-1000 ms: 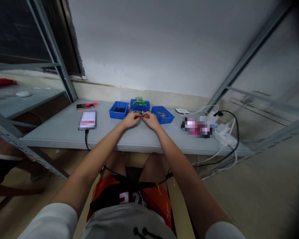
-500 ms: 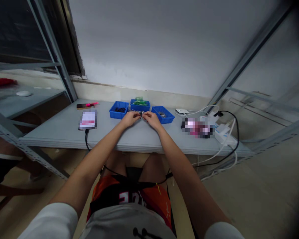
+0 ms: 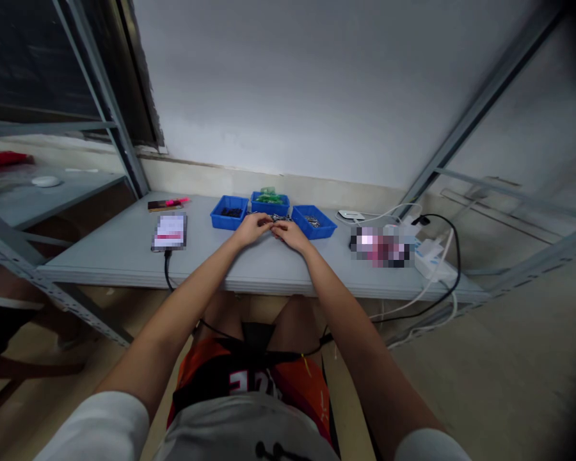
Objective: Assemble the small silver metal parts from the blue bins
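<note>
My left hand (image 3: 254, 228) and my right hand (image 3: 290, 233) meet at the fingertips over the table, in front of three blue bins. Fingers of both are pinched together; whatever lies between them is too small and too covered to name. Just behind the hands is a loose pile of small shiny metal pieces (image 3: 282, 218). The left blue bin (image 3: 226, 221) holds small dark pieces. Green pieces (image 3: 269, 198) fill the middle blue bin (image 3: 256, 207). In the right blue bin (image 3: 322, 231) are silvery pieces (image 3: 312, 221).
A phone-like device (image 3: 169, 232) with a black cable lies at left on the grey table (image 3: 110, 246), near a pink item (image 3: 176, 202). To the right are a pixelated object (image 3: 379, 247), a white device (image 3: 351, 215) and a power strip (image 3: 434, 264) with tangled cables. Metal posts frame both sides.
My right hand has dropped slightly towards me and turned, its fingertips now lower beside the left ones. My left hand has barely moved. The bins stay where they were.
</note>
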`<state>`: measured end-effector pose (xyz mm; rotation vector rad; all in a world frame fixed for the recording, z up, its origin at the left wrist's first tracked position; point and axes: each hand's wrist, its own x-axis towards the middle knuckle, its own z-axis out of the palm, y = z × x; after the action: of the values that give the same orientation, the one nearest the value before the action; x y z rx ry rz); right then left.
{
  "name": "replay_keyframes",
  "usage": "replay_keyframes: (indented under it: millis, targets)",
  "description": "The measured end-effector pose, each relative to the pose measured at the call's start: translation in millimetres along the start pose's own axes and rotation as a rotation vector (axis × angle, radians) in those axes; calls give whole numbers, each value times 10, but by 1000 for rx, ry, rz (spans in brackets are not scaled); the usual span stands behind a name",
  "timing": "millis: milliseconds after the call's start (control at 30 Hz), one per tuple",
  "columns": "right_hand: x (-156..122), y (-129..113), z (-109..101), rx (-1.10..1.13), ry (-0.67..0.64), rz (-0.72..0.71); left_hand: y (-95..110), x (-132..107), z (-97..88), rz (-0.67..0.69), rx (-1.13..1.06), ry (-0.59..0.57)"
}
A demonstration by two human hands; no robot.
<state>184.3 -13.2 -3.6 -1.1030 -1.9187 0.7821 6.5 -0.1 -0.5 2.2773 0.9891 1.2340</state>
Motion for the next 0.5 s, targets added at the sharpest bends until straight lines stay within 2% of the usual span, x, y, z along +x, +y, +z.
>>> replay_keyframes:
  millis: [167,367,500]
  targets:
    - [-13,-65,-3,-47,94,14,13,-6,-3,-44,0,32]
    - [-24,-65,-7,-104,108,-49,-66,-1,8,2,48,-99]
    - [-23,-45,-7,-109,79,-43,-64,1,-3,21,78,-128]
